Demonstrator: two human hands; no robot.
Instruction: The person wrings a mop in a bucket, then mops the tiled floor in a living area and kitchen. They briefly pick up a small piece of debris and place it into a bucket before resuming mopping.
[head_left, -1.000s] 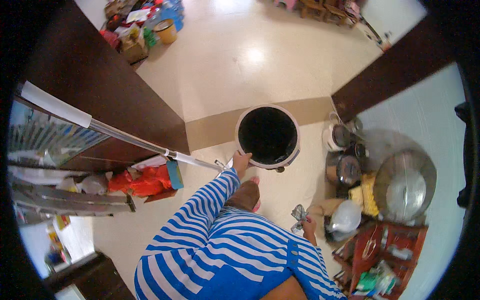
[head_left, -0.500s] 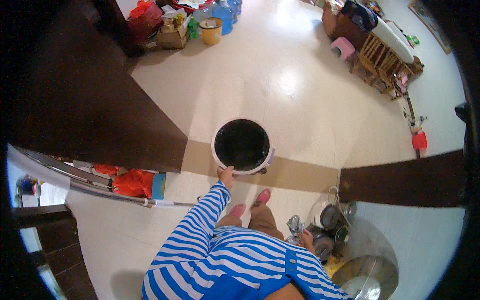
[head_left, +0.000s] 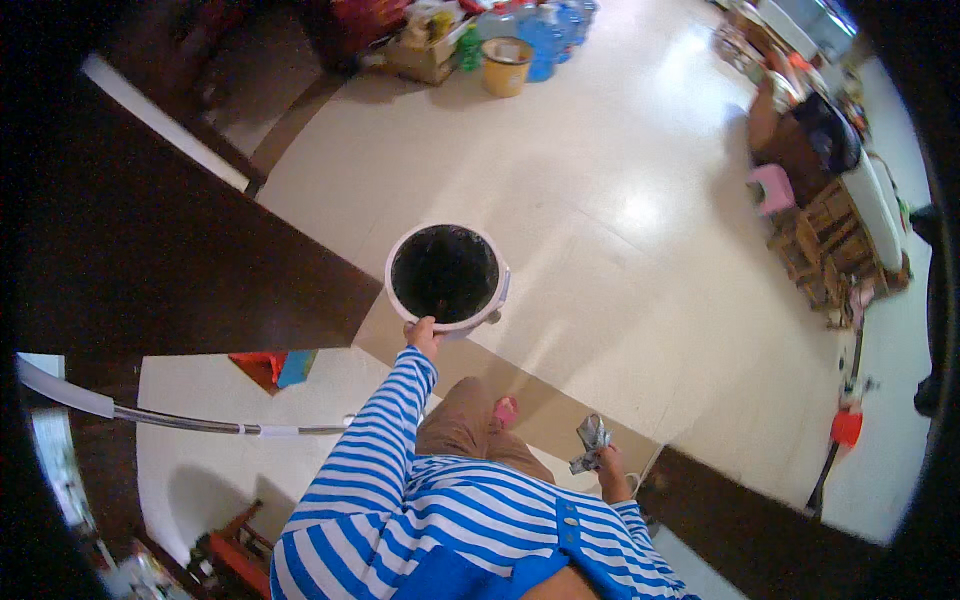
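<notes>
My left hand (head_left: 423, 336) is closed on the near rim of a round, pale-rimmed bin (head_left: 471, 325) and carries it in front of me. The inside of the bin looks black, and what it may contain is too dark to make out. At its right side shows a small lavender part. Lower and to the right, my right hand (head_left: 608, 460) grips a crumpled silvery wrapper (head_left: 591, 437), held away from the bin. Part of that hand's fingers is hidden behind the wrapper.
A dark brown door panel (head_left: 220, 260) stands to the left, with a curved metal rail (head_left: 190, 423) below it. Ahead are a yellow bucket (head_left: 505, 72) and blue water bottles (head_left: 545, 45). Right of the pale floor stand a pink stool (head_left: 772, 188) and wooden chair (head_left: 825, 235).
I have stepped forward over the brown floor strip and the view has turned left. The bin and the wrapper stay in my hands, and the pots at lower right have left view.
</notes>
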